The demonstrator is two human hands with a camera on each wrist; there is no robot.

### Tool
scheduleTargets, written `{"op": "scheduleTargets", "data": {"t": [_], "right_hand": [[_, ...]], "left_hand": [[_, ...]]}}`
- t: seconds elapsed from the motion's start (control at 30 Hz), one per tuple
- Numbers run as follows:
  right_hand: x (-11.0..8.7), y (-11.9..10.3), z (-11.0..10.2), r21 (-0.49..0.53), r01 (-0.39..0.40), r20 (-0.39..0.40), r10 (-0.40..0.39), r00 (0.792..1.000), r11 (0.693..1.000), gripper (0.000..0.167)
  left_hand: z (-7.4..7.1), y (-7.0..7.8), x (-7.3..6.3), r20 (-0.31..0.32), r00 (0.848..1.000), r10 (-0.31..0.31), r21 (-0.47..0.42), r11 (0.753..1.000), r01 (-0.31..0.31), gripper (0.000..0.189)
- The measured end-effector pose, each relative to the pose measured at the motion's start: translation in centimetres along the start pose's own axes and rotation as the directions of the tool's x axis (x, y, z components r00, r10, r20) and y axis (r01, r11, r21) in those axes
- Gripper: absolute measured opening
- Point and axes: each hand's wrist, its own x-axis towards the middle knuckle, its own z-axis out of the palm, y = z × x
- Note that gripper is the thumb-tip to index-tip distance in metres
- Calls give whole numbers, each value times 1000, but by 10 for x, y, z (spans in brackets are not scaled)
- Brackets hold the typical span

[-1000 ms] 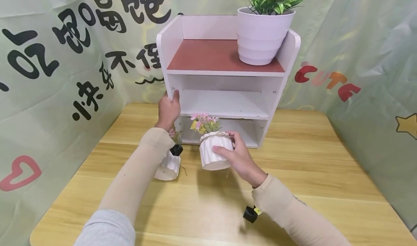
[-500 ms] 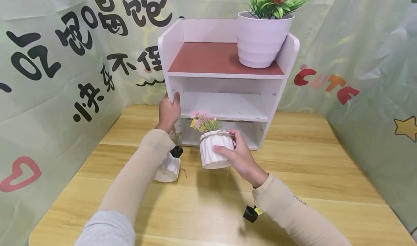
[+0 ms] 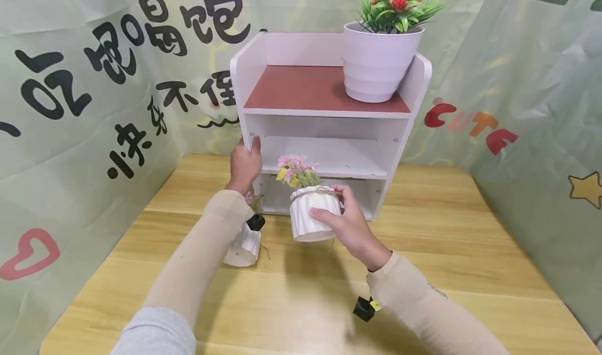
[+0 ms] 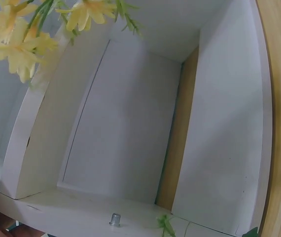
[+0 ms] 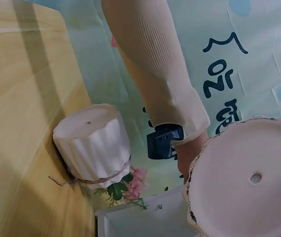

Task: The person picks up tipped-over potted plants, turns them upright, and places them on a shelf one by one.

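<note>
"White flowerpot (image 3: 310, 216) first: where is it, exactly?"

"Off the surface (image 3: 470, 250), in front of the lower part of the shelf unit (image 3: 324, 113). It's tipped so its underside shows, with the pink and yellow flowers (image 3: 296, 171) toward the boards."

"And the fingers?"

"The right hand (image 3: 352, 228) holds the pot from one side, thumb on the front wall, fingers round toward the back. The left hand (image 3: 245, 167) grips the unit's left side panel (image 3: 247, 75), thumb at its front edge."

"So what worries you?"

"That one-sided hold, mainly. The wall looks hard and slick, so if the thumb slackens, I'd expect the pot to swing or drop. Raising it too close to the lower divider (image 3: 348, 176) could bend the flowers."

"Anything on the left?"

"The second flowerpot (image 3: 244, 246) seems to lie on its side on the surface, partly hidden by the left forearm (image 3: 197, 266). A careless sleeve could roll it."

"And the large planter (image 3: 378, 65) up top?"

"It stands on the red-brown board (image 3: 291, 86), near the right side wall (image 3: 416, 91). Should the left hand pull hard and tilt the unit, it would probably slide or topple."
</note>
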Motion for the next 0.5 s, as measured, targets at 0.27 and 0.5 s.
{"op": "scheduleTargets", "data": {"t": [0.27,0.5], "right_hand": [[0,-5,-1,21,15,4,-15,1000,1000,63],[0,-9,1,33,37,-17,-37,999,999,61]], "left_hand": [[1,1,-2,1,1000,-5,-11,1000,5,42],[0,-1,-4,4,1000,-6,-11,1000,6,43]]}}
